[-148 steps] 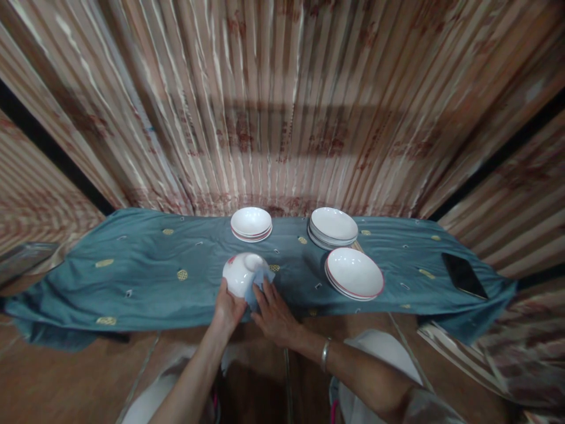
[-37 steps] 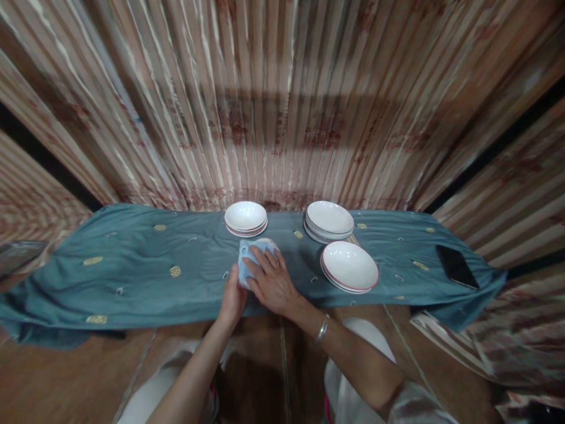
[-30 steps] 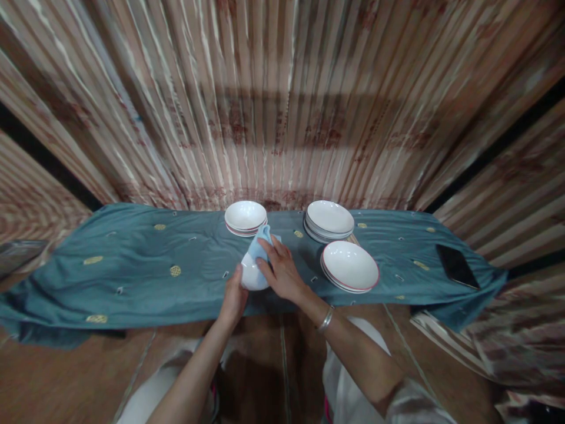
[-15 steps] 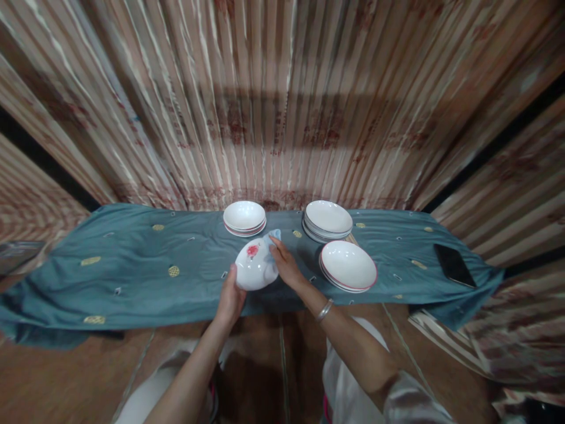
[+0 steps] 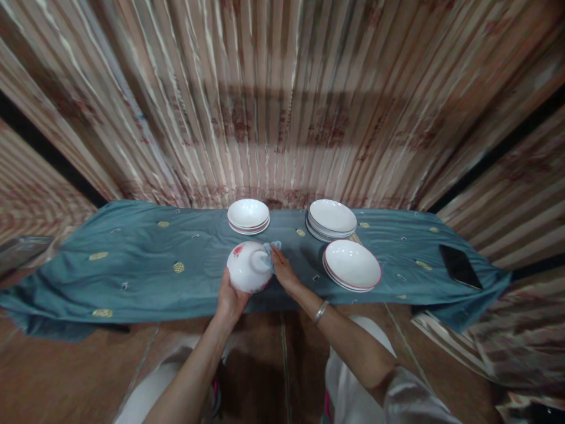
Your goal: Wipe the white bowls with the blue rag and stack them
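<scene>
A white bowl [image 5: 245,272] with a red flower on its outside is held above the near edge of the table, its underside and foot ring turned up toward me. My left hand [image 5: 232,297] is closed on the bowl's lower left side. In my right hand [image 5: 283,271] is a pale blue cloth [image 5: 270,254], pressed against the bowl's right side near the foot ring. Behind the bowl stands a small stack of white bowls [image 5: 248,213]. To the right are a stack of white plates [image 5: 332,219] and some red-rimmed dishes [image 5: 352,266].
A blue-green patterned tablecloth [image 5: 145,265] covers the long table. A black phone [image 5: 459,266] lies at its right end. Pleated curtains [image 5: 282,118] hang close behind and at both sides. Tiled floor [image 5: 251,365] shows below the front edge.
The bowl has turned so that its foot ring faces up more, and its red flower has moved to the upper left. My right hand and the cloth have shifted slightly lower.
</scene>
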Motion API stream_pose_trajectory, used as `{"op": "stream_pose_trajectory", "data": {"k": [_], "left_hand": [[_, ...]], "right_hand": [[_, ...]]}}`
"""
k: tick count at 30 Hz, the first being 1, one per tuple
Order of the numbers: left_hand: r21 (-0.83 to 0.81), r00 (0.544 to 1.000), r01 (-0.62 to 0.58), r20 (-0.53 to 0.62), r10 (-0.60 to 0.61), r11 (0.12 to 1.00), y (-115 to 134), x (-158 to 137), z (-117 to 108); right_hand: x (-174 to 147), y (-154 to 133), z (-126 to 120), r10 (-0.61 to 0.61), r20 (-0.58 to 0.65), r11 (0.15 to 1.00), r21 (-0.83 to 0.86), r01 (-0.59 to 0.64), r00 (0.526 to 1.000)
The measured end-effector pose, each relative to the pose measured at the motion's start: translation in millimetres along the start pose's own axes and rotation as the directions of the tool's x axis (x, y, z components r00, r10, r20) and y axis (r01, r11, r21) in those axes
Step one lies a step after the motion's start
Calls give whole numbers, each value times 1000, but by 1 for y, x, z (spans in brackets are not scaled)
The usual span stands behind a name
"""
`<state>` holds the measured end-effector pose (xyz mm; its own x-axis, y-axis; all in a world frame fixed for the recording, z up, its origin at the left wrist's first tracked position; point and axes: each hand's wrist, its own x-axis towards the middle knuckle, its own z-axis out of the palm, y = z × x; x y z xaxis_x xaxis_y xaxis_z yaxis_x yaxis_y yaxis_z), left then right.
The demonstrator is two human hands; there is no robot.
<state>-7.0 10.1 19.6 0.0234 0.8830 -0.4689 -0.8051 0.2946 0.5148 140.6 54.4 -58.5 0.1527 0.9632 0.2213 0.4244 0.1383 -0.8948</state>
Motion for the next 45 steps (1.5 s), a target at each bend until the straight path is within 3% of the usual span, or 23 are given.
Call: {"op": "stream_pose_trajectory", "data": {"k": [9,14,23,29,34,38,41,45], "left_hand": [[-15,993,119,-21,-119,993,-3,8,-15],[-46,994,104,24,-103,993,-3,7,-12],[-58,992,99,88,-94,993,-6,13,-17],[-111,990,104,107,-92,988,-7,10,-16],[-113,985,112,145,-95,987,-7,8,-16],[-69,982,87,171,-74,994,-9,4,-13],[-46,992,87,97,-82,995,-10,-2,-9],[-58,999,50,11,-49,997,-13,-10,-1]], "right_hand": [[-25,-1,6,-70,10,983,-172,71,997],[-47,-10,3,-51,67,953,-296,69,996],[-83,-30,-8,-255,149,887,-356,293,955],[-93,-34,-9,-310,222,795,-473,380,924],[-91,-42,-12,-384,322,643,-579,501,866],[-82,-56,-17,-470,416,512,-589,625,778],[-74,-66,-17,-516,452,454,-575,680,727],[-64,-77,-10,-549,428,432,-590,682,718]]}}
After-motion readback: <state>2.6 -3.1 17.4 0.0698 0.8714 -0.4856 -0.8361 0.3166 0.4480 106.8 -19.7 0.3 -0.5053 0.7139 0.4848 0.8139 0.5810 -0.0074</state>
